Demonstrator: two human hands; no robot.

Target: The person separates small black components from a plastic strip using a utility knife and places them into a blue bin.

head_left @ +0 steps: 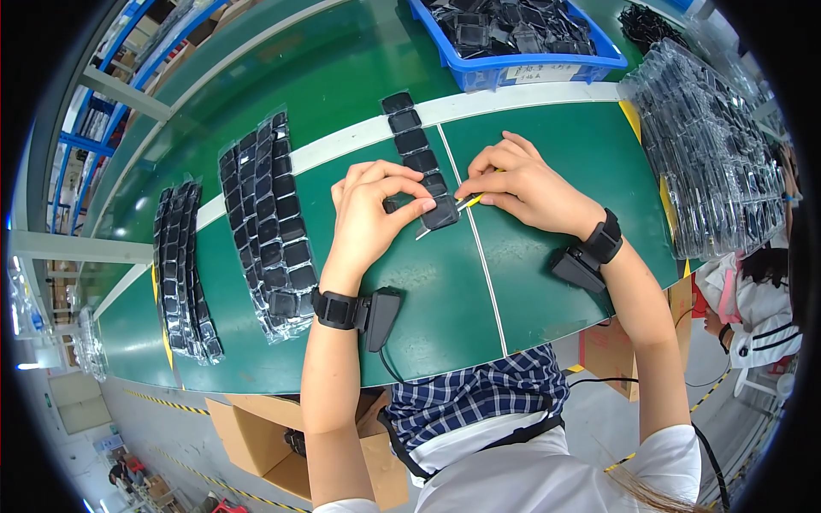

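A strip of black square pieces in clear film (410, 141) lies lengthwise on the green table, between my two hands. My left hand (372, 205) is closed on the strip's near end, thumb and forefinger pinching its left edge. At the other edge, my right hand (532, 190) is closed around a thin metal tool with a yellow grip (475, 202). The tool's silver shaft slants beneath the last black square, and its tip shows on the left side. My fingers hide most of the handle, so its exact kind is unclear.
Piles of similar strips (267, 222) lie at the left, with another pile (178, 265) beyond them. A blue bin (530, 67) of black pieces stands at the back. Stacked clear plastic trays (705, 150) fill the right end. Another person's sleeve (770, 333) shows at far right.
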